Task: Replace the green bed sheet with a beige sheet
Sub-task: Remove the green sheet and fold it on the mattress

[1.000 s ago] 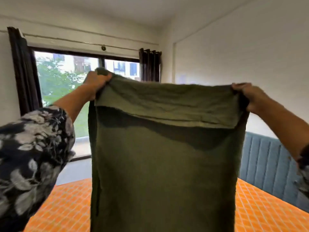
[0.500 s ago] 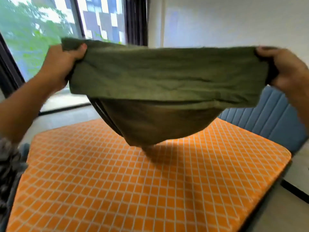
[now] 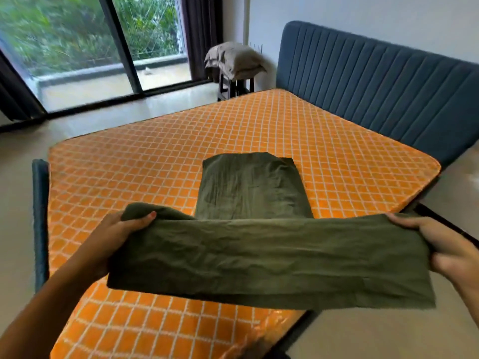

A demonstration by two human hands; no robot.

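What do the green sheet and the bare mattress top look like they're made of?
Green sheet: looks like matte woven cotton, going by its fine creases and limp drape between the hands.
Mattress: orange cover with a white quilted grid, slightly glossy at the near edge, so probably a synthetic ticking.

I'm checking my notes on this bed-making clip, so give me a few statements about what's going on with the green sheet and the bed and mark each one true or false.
1. Both hands hold the green sheet. True: the left hand and right hand grip its two ends.
2. The sheet hangs wholly in the air. False: its far part lies on the orange mattress.
3. A beige sheet covers the mattress. False: the mattress is bare.
4. A beige bundle sits on a stool beside the blue headboard. True.
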